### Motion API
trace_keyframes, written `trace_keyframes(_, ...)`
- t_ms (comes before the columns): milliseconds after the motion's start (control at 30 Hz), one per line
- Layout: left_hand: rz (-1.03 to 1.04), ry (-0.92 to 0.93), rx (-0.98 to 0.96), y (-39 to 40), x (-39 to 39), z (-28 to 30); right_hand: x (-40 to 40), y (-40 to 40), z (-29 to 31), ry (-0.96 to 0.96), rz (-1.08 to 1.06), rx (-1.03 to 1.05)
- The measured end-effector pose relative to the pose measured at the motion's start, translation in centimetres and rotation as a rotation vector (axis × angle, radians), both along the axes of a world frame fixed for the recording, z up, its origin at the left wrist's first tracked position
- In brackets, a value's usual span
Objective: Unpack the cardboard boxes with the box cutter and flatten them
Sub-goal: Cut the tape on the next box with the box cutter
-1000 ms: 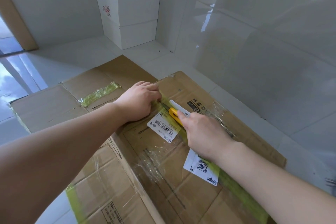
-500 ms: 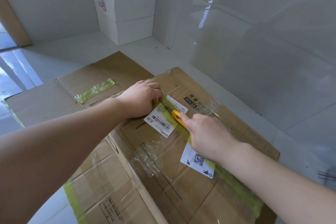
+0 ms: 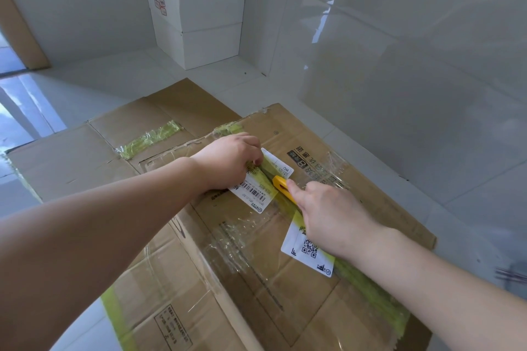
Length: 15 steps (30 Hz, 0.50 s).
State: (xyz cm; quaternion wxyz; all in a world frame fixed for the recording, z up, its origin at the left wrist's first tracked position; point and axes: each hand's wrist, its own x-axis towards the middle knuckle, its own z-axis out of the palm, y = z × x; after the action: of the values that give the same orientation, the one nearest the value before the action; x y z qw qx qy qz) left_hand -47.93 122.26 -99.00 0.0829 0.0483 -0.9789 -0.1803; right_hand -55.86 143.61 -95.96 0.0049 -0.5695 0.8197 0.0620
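A big brown cardboard box (image 3: 350,188) stands in front of me, its top seam sealed with yellow-green tape (image 3: 368,282) and clear film. My right hand (image 3: 330,214) grips a yellow box cutter (image 3: 282,186), index finger along its back, with the blade on the taped seam between two halves of a white barcode label (image 3: 253,194). My left hand (image 3: 231,159) presses on the box top just beyond the blade, fingers curled down onto the tape and label. A second white label with a QR code (image 3: 305,251) lies partly under my right wrist.
A flattened cardboard sheet (image 3: 71,157) with a strip of yellow-green tape lies on the white tiled floor to the left, behind the box. A white closed box (image 3: 196,14) stands in the far corner. A glossy tiled wall (image 3: 399,51) runs along the right.
The box cutter has travelled along the seam towards me, splitting the barcode label. My left hand has stayed pressed at the far end of the cut.
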Motion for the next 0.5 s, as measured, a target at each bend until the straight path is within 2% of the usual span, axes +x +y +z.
trace_keyframes(500, 0.002, 0.000, -0.028, 1.5, -0.1, 0.2, 0.3, 3.8, -0.1, -0.022, -0.046, 0.041)
